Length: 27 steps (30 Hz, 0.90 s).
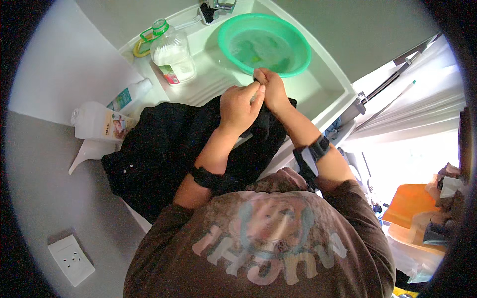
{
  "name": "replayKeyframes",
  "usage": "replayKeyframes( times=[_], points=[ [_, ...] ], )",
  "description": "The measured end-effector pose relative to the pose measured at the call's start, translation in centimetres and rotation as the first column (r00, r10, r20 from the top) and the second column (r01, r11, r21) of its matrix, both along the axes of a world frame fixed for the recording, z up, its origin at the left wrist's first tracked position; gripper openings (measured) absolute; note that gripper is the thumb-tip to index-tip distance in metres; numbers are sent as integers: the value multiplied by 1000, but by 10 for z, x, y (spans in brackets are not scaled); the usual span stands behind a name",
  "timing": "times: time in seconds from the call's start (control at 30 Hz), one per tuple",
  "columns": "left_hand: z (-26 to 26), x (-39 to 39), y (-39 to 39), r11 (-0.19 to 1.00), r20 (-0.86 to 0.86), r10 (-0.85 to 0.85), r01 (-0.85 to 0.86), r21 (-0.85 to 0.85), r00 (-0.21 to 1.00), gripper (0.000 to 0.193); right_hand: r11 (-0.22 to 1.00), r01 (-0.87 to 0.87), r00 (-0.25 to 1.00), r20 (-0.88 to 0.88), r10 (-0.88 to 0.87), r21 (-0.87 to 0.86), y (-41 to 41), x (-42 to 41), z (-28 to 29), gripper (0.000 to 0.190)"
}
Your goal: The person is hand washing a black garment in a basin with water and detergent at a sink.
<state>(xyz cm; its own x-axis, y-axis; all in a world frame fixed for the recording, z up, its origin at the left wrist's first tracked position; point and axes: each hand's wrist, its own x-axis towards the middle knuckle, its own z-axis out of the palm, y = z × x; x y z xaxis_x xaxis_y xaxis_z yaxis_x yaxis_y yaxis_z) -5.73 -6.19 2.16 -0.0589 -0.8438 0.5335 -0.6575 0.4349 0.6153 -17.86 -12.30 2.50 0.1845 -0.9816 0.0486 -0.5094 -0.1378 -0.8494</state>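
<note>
A black garment [167, 141] lies bunched over the near side of a white laundry sink [208, 85]. My left hand [240, 108] is closed on a part of its dark cloth above the sink edge. Close against it on the right, my right hand [272, 89] pinches the same dark cloth between thumb and fingers; only a little of it shows between the two hands. Just beyond them stands a green plastic basin [305, 59] with sudsy water [261, 48] in it.
On the sink's left stand a clear plastic jug [173, 56] with a green handle, a white bottle [130, 95] and a white jug [100, 121]. A black-bristled brush [207, 14] lies by the faucet [224, 4]. A wall socket [71, 260] is at lower left, an orange chair [408, 205] at right.
</note>
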Motion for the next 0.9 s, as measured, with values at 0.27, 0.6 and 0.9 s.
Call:
replayKeyframes(
  times=[0.27,0.6,0.9],
  points=[
    [-6,3,-2,992,-56,121,-123,-37,991,25,997,8,998,-60,-13,-80,11,5,-1,34],
    [-10,23,-15,952,-160,297,-278,127,941,39,980,-85,952,275,133,-180,17,-5,10,33],
    [0,32,-16,855,-714,130,287,432,687,57,970,-239,832,504,231,-51,8,-28,17,35]
  ],
)
